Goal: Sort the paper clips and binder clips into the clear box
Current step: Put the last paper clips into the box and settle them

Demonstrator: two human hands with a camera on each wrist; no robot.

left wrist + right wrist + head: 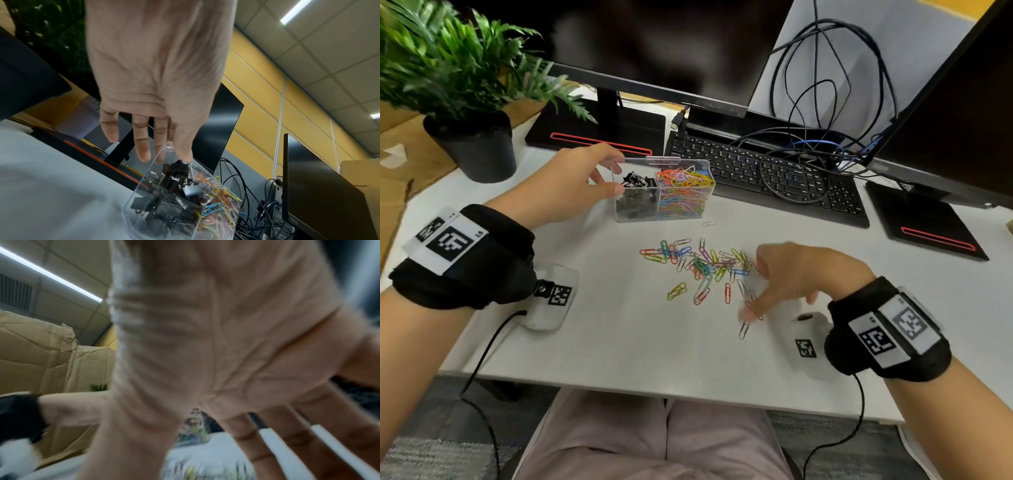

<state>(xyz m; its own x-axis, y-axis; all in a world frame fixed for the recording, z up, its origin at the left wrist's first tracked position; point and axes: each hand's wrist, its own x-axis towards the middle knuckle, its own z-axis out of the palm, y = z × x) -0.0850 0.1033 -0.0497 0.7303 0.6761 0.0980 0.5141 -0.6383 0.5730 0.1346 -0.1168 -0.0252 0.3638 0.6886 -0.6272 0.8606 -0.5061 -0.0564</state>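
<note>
Seemingly spread, blurred right hand [796,279] covers some paper clips [700,265]; left hand [571,180] fingers grip clear box [664,205].

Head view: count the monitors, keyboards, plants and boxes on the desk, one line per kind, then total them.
Monitors: 2
Keyboard: 1
Plant: 1
Box: 1
Total: 5
</note>
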